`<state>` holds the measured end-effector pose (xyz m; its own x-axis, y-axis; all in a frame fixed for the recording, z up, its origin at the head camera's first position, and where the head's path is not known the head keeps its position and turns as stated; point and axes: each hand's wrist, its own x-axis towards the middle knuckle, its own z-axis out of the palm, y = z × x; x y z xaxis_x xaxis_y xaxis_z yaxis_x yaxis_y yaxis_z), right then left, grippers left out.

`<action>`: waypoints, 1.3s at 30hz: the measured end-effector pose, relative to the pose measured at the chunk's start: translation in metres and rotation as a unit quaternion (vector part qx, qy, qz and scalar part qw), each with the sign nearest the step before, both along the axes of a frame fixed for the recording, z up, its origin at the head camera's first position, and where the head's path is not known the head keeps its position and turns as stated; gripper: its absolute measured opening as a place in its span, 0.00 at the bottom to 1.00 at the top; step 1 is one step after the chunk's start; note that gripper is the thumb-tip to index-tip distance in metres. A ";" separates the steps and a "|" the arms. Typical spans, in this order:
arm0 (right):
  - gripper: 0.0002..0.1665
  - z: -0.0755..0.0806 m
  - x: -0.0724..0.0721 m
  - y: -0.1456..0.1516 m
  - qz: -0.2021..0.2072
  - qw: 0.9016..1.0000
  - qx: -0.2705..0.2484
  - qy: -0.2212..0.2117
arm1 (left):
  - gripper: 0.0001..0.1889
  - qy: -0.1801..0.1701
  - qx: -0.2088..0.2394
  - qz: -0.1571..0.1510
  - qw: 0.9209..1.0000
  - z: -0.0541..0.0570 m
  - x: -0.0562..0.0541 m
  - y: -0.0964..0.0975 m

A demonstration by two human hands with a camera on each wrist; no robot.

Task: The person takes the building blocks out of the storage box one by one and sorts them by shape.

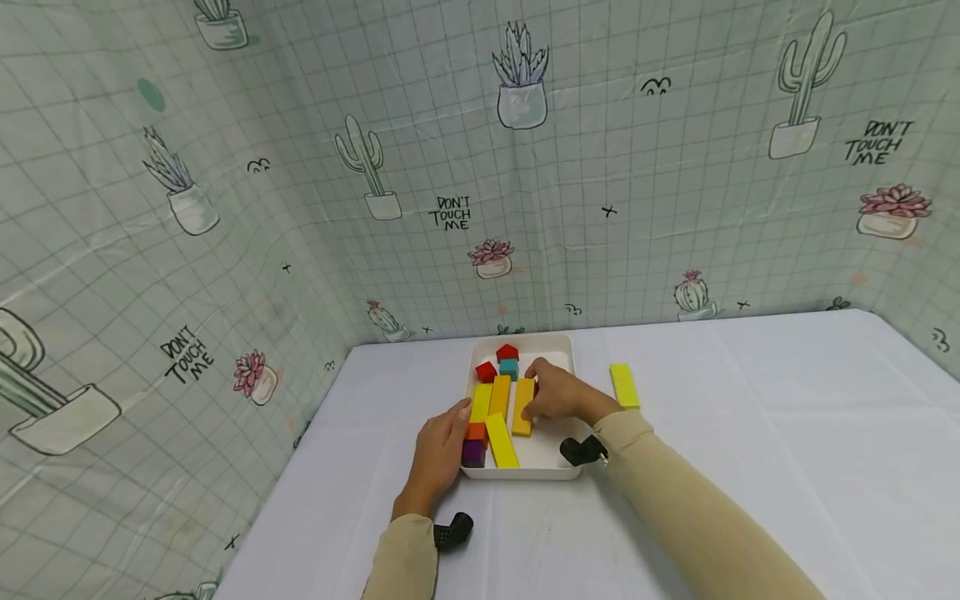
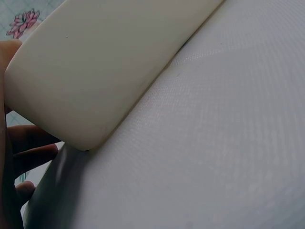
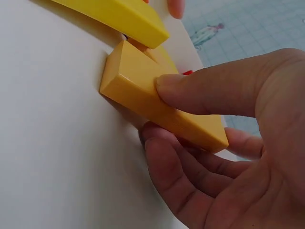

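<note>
My right hand [image 1: 558, 393] pinches an orange-yellow rectangular block [image 3: 143, 86] between thumb and fingers, inside the white tray [image 1: 540, 458]. At the tray's left side, my left hand [image 1: 438, 446] holds the wall, its thumb at the rim and fingers [image 2: 35, 155] along the outside. Left of the held block lie another orange-yellow block [image 1: 499, 395] and a yellow one [image 1: 482, 403]. A second yellow block [image 1: 502, 442] leans at a slant nearer the front. Close by the left hand are an orange block [image 1: 477, 432] and a purple block [image 1: 473, 454].
Toward the tray's back sit two red blocks, one pentagonal [image 1: 507, 353] and one smaller [image 1: 486, 372], beside a teal block [image 1: 509, 369]. Outside, right of the tray, a yellow-green block [image 1: 624, 386] lies on the white-covered table [image 1: 750, 467]. A patterned curtain [image 1: 600, 267] stands behind.
</note>
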<state>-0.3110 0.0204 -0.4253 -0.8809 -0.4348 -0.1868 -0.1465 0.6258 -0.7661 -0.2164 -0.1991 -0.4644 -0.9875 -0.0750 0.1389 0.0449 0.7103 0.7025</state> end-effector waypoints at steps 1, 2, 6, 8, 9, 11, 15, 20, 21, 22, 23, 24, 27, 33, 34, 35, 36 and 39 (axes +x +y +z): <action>0.37 0.000 0.000 0.000 0.001 1.000 -0.004 0.001 | 0.29 0.001 -0.002 0.000 1.000 0.000 0.000 0.000; 0.37 0.000 0.000 0.001 0.001 1.000 -0.008 0.000 | 0.29 0.001 -0.001 0.000 1.000 0.000 0.000 0.000; 0.37 -0.001 0.000 0.002 0.003 1.000 -0.020 -0.012 | 0.29 0.006 -0.003 -0.004 1.000 -0.001 -0.001 0.000; 0.38 -0.001 0.000 0.002 0.001 1.000 -0.025 -0.018 | 0.29 0.006 -0.005 -0.005 1.000 -0.002 -0.001 0.000; 0.38 -0.001 0.000 0.003 0.001 0.999 -0.029 -0.019 | 0.29 0.007 -0.008 -0.005 1.000 -0.002 -0.001 0.001; 0.38 0.000 0.000 0.003 0.005 0.999 -0.038 -0.016 | 0.29 0.008 -0.013 -0.006 1.000 -0.002 -0.001 0.001; 0.37 -0.001 -0.002 0.006 0.011 0.998 -0.056 -0.010 | 0.30 0.001 -0.013 0.000 1.000 -0.001 -0.003 0.001; 0.37 -0.003 -0.007 0.007 0.012 0.996 -0.082 -0.022 | 0.30 -0.004 -0.009 0.003 1.000 0.001 -0.003 0.002; 0.38 -0.003 -0.008 0.008 0.011 0.996 -0.087 -0.024 | 0.30 -0.005 -0.006 0.003 1.000 0.001 -0.003 0.002; 0.38 -0.003 -0.008 0.008 0.010 0.995 -0.093 -0.026 | 0.30 -0.006 -0.004 0.003 1.000 0.001 -0.003 0.002; 0.38 -0.003 -0.008 0.008 0.008 0.995 -0.099 -0.027 | 0.30 -0.005 -0.004 0.002 1.000 0.001 -0.002 0.002; 0.38 -0.003 -0.008 0.008 0.006 0.994 -0.105 -0.028 | 0.30 -0.007 -0.001 0.004 1.000 0.001 -0.002 0.002; 0.39 0.000 -0.007 0.008 -0.002 0.992 -0.126 -0.032 | 0.30 -0.004 0.001 0.003 1.000 0.001 -0.001 0.001; 0.41 0.008 -0.001 0.010 -0.011 0.986 -0.163 -0.043 | 0.30 -0.003 0.002 0.002 1.000 0.001 0.002 0.001; 0.41 0.010 0.000 0.011 -0.012 0.984 -0.173 -0.044 | 0.30 -0.004 0.003 0.003 1.000 0.001 0.002 0.001; 0.41 0.012 0.002 0.012 -0.011 0.982 -0.182 -0.044 | 0.30 -0.005 0.002 0.004 1.000 0.001 0.002 0.001; 0.41 0.013 0.003 0.013 -0.011 0.980 -0.193 -0.045 | 0.30 -0.007 0.003 0.005 1.000 0.001 0.002 0.001; 0.42 0.016 0.006 0.018 -0.012 0.975 -0.217 -0.051 | 0.29 -0.003 0.001 0.003 1.000 0.001 0.001 0.001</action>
